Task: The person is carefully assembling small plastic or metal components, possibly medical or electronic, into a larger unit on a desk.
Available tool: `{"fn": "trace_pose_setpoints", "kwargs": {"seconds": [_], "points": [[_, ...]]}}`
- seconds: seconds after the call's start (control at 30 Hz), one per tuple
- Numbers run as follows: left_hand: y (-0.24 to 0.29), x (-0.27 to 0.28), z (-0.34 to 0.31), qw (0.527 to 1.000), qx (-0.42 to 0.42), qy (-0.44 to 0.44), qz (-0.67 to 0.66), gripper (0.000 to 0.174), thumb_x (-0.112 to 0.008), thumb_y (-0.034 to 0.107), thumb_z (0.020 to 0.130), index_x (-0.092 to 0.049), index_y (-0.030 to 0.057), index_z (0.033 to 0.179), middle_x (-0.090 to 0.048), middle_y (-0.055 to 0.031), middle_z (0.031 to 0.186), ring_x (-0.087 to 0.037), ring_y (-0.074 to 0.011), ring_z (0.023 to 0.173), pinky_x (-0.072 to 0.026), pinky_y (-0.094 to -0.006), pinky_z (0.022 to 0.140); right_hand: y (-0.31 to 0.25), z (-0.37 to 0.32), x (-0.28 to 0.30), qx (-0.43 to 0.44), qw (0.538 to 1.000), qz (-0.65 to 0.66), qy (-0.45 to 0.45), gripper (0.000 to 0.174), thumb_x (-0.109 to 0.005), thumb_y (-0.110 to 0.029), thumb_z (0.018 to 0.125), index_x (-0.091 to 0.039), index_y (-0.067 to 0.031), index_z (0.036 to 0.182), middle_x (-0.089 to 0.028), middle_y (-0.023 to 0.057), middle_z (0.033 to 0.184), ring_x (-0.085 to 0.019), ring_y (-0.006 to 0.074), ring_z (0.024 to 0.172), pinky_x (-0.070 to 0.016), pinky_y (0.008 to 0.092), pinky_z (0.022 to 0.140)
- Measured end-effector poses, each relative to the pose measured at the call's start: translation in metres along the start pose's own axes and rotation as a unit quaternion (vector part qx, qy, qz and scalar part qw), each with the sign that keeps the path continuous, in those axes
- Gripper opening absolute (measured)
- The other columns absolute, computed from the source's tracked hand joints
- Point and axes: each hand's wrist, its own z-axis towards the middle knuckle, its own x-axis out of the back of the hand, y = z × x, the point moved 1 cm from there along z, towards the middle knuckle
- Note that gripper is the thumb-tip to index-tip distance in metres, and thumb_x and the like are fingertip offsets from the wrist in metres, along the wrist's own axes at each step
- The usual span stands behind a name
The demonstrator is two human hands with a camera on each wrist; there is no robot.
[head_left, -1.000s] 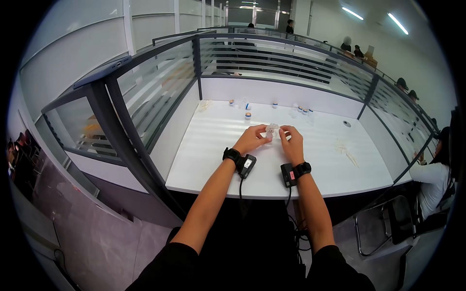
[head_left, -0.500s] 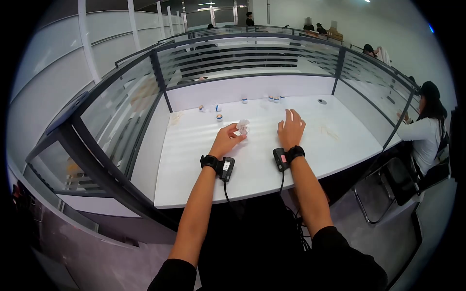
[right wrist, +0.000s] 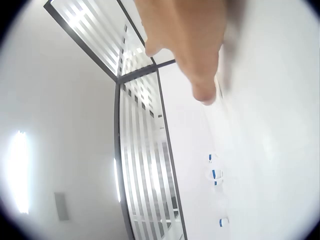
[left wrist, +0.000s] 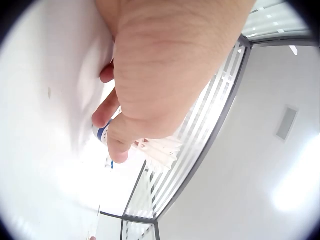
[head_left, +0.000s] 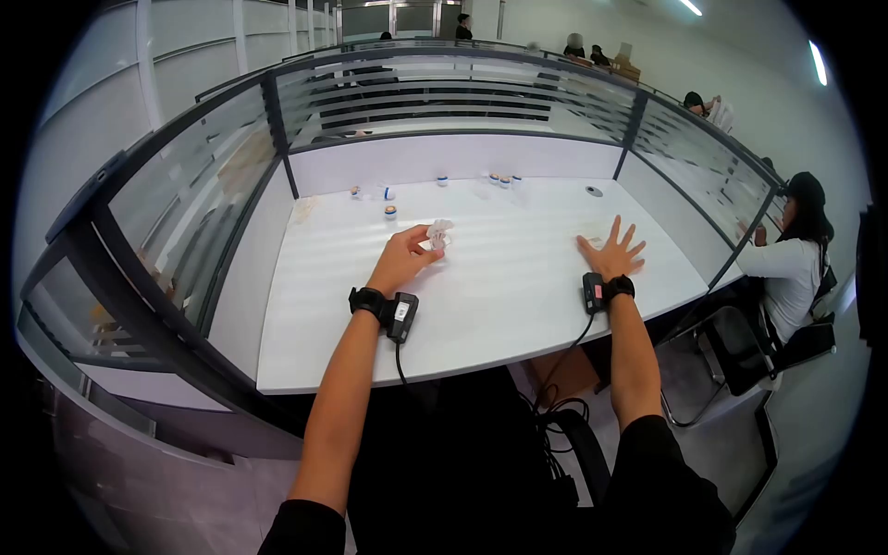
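My left hand point(head_left: 398, 259) pinches a white shuttlecock point(head_left: 441, 228) between thumb and fingers over the middle of the white table point(head_left: 462, 305). In the left wrist view the shuttlecock's feathers point(left wrist: 162, 150) fan out past the thumb, and a blue band point(left wrist: 102, 132) shows around its base at the fingertips. Farther right, my right hand point(head_left: 612, 259) is spread wide, palm down, low over the tabletop, holding nothing. Pale thin strands point(head_left: 590, 240) lie beside its thumb, partly hidden by the hand.
Several more shuttlecocks stand toward the back, one of them point(head_left: 390, 213) nearest the left hand and a cluster point(head_left: 499, 179) by the rear panel. Other pale strands point(head_left: 303, 211) lie at the back left. Glass-topped partitions point(head_left: 453, 157) enclose the table; a person point(head_left: 791, 250) sits beyond the right one.
Both hands were together at the shuttlecock. The right hand has let go, moved off to the right and spread its fingers over the strands; the left hand still holds the shuttlecock.
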Motion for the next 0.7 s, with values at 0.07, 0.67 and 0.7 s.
{"fn": "trace_pose_setpoints", "kwargs": {"seconds": [0.07, 0.67, 0.7], "points": [[-0.001, -0.001, 0.001, 1.0, -0.013, -0.004, 0.007, 0.047, -0.079, 0.015, 0.088, -0.066, 0.0012, 0.131, -0.075, -0.004, 0.114, -0.061, -0.0079, 0.074, -0.0486, -0.0245, 0.072, -0.003, 0.008, -0.003, 0.012, 0.999, 0.004, -0.036, 0.127, -0.064, -0.09, 0.067, -0.01, -0.0326, 0.167, -0.007, 0.0175, 0.173, -0.001, 0.058, 0.153, -0.0113, 0.0795, 0.114], [-0.004, -0.003, 0.004, 1.0, -0.011, -0.013, 0.021, 0.051, -0.08, 0.011, 0.084, -0.067, 0.0033, 0.133, -0.074, -0.0024, 0.114, -0.057, -0.0083, 0.073, -0.0484, -0.0249, 0.07, -0.008, 0.033, -0.029, 0.223, 0.967, 0.002, -0.123, 0.072, -0.041, -0.067, 0.1, -0.041, -0.0251, 0.158, -0.036, 0.0099, 0.166, -0.027, 0.0307, 0.155, -0.0199, 0.0539, 0.125], [-0.003, -0.003, 0.003, 1.0, -0.005, -0.011, 0.021, 0.051, -0.08, 0.009, 0.084, -0.067, 0.0037, 0.132, -0.074, -0.0032, 0.116, -0.056, -0.0091, 0.073, -0.0493, -0.0257, 0.071, -0.007, 0.034, -0.03, 0.23, 0.965, 0.005, -0.124, 0.072, -0.041, -0.067, 0.1, -0.042, -0.0252, 0.158, -0.037, 0.0102, 0.165, -0.028, 0.0309, 0.155, -0.0202, 0.0538, 0.125]]}}
